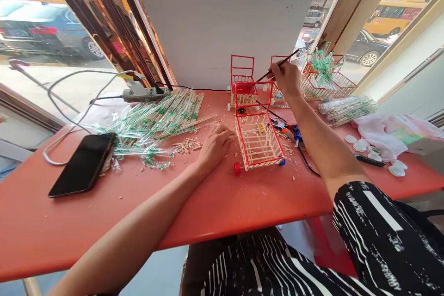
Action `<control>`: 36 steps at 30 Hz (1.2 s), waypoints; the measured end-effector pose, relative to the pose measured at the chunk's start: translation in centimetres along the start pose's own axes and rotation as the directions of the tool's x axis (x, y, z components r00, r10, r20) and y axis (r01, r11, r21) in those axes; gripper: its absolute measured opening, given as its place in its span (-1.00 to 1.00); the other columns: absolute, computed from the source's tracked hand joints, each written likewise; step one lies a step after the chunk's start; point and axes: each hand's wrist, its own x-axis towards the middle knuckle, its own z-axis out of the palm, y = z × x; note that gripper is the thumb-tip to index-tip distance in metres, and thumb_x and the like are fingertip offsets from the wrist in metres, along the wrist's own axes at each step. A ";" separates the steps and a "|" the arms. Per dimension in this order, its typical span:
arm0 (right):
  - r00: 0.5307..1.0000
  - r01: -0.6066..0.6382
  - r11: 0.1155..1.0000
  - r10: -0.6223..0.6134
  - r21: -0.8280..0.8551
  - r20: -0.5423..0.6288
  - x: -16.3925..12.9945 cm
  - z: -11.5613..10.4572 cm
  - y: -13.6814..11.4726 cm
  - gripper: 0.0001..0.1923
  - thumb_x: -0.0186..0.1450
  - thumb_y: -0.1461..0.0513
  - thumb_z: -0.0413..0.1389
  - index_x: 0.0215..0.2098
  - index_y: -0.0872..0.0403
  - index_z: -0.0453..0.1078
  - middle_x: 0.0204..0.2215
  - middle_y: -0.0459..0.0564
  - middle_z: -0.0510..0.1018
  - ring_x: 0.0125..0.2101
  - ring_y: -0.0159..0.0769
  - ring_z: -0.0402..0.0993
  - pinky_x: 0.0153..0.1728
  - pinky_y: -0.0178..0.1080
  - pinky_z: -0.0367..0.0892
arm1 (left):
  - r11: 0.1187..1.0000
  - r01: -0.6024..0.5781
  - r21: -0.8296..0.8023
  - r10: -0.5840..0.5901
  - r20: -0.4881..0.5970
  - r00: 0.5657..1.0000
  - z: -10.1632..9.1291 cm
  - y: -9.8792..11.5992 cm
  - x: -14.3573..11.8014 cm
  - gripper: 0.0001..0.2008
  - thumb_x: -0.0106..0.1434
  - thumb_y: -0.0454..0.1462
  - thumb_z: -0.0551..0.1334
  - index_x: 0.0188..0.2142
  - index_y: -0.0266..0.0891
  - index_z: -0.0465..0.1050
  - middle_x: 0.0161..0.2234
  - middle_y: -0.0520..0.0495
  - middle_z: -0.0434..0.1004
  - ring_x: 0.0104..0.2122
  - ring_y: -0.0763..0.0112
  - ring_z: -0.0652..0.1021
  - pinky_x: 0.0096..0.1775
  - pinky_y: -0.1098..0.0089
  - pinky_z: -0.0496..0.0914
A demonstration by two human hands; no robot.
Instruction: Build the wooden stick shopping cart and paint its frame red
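A small stick-built cart [258, 141] with red frame and wheels lies on its side mid-worktop [225, 203]. Just left of the cart, the left hand [215, 145] rests loosely curled on wood scraps [187, 144], grasping nothing visible. Behind the cart, the right hand [286, 77] pinches a thin dark brush [274, 68]; its tip is hard to make out. Far left of the cart lies a phone [83, 164], beside wrapped sticks [163, 113].
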 end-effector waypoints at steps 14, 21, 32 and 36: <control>0.997 -0.032 0.999 0.029 0.042 0.076 1.6 1.7 3.5 -0.84 0.46 0.18 0.33 -0.28 0.03 0.54 -0.41 -0.11 0.69 -0.42 -0.37 0.68 -0.37 -0.33 0.58 | 1.000 -0.001 -0.013 0.001 0.002 1.000 0.0 -0.1 0.0 -0.71 0.45 -0.35 0.21 0.00 -0.18 0.72 0.01 -0.20 0.68 0.03 0.12 0.63 0.12 0.17 0.52; 0.998 0.037 0.997 -0.041 0.074 0.052 0.7 1.8 3.9 -0.73 0.45 0.03 0.35 -0.26 0.02 0.53 -0.33 -0.07 0.69 -0.30 -0.32 0.73 -0.36 -0.34 0.60 | 1.000 0.022 -0.021 -0.022 0.016 1.000 -0.3 0.1 0.0 -0.70 0.44 -0.35 0.21 0.02 -0.16 0.71 0.03 -0.18 0.67 0.04 0.14 0.63 0.14 0.19 0.53; 0.998 0.011 1.000 -0.011 0.006 0.069 -0.6 0.8 2.3 -0.77 0.50 0.08 0.29 -0.25 0.04 0.52 -0.34 -0.07 0.69 -0.43 -0.38 0.68 -0.34 -0.33 0.55 | 0.999 0.027 -0.037 -0.027 0.008 1.000 -0.2 0.0 0.0 -0.69 0.43 -0.32 0.19 -0.01 -0.15 0.71 0.02 -0.17 0.67 0.04 0.14 0.63 0.15 0.20 0.52; 1.000 -0.008 0.999 0.008 0.048 0.004 -1.0 -0.5 2.0 -0.78 0.54 0.07 0.20 -0.19 0.02 0.52 -0.31 -0.05 0.70 -0.42 -0.38 0.67 -0.40 -0.32 0.51 | 0.999 0.033 -0.029 -0.033 0.008 0.999 -0.3 0.0 0.1 -0.69 0.43 -0.30 0.18 0.00 -0.17 0.71 0.03 -0.17 0.67 0.04 0.15 0.63 0.15 0.20 0.52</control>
